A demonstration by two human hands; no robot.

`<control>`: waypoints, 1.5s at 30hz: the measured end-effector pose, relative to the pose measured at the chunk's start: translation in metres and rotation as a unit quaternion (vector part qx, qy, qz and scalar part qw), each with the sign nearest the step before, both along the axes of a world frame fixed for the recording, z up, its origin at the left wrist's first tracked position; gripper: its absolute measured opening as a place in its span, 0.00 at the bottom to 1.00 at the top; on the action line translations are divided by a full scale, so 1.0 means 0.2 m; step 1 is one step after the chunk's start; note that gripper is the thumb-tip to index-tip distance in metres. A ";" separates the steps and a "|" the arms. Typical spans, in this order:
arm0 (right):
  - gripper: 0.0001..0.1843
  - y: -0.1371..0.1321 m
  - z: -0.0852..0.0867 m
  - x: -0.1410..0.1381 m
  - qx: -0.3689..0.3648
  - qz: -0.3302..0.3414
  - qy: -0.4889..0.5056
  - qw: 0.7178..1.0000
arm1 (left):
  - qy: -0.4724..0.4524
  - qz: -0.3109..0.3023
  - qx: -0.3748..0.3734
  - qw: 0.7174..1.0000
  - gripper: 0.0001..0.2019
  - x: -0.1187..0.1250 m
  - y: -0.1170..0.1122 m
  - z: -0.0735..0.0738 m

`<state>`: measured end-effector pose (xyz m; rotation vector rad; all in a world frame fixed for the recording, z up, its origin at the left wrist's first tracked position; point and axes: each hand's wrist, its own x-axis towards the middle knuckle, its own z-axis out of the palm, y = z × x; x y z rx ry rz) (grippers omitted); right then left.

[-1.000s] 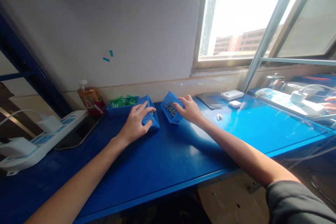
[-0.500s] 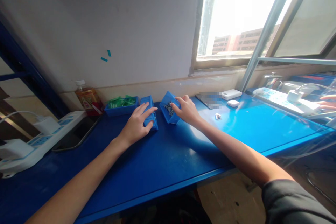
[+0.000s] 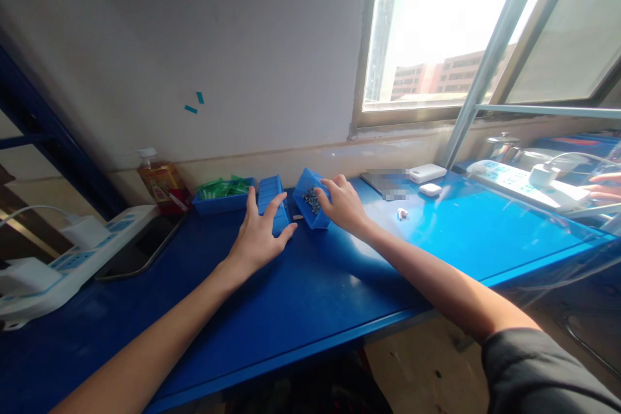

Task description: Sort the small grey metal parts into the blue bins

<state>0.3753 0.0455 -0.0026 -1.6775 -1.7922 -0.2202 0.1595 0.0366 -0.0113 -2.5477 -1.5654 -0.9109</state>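
My right hand [image 3: 343,204] grips the right wall of a blue plastic bin [image 3: 304,182], thumb inside the rim and fingers outside. The bin leans over, and a heap of small metal screws [image 3: 312,199] lies in it. My left hand [image 3: 259,233] is open with fingers spread, just in front of a second blue bin [image 3: 270,189]. That bin seems to lie turned over, its ribbed side showing; whether my fingertips touch it I cannot tell. A small pale piece [image 3: 297,217] lies between the two bins.
Green packets fill a blue bin [image 3: 226,202] at the left, beside a bottle [image 3: 162,181]. A phone [image 3: 140,249] and power strip [image 3: 53,278] lie further left. A white case [image 3: 430,190] and small white bits [image 3: 402,214] lie right. Another person's hand [image 3: 606,187] shows at the right edge.
My left hand has drawn back from the turned-over bin toward me, its fingers spreading wider. A pale piece now shows between the bins. My right hand keeps its grip.
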 end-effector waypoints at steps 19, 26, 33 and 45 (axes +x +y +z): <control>0.18 -0.05 -0.03 -0.05 0.070 -0.011 -0.067 0.995 | 0.083 0.028 0.039 0.995 0.27 -0.01 -0.02 0.02; 0.17 -0.03 -0.03 -0.01 0.073 0.041 -0.057 0.995 | 0.089 0.019 0.040 0.995 0.26 -0.03 -0.01 0.03; 0.18 -0.02 -0.03 0.00 0.074 0.054 -0.053 0.994 | 0.089 0.012 0.041 0.995 0.26 -0.04 -0.01 0.03; 0.23 0.02 -0.08 0.01 0.143 0.097 0.002 0.985 | 0.094 0.012 0.045 0.994 0.26 -0.04 0.00 0.03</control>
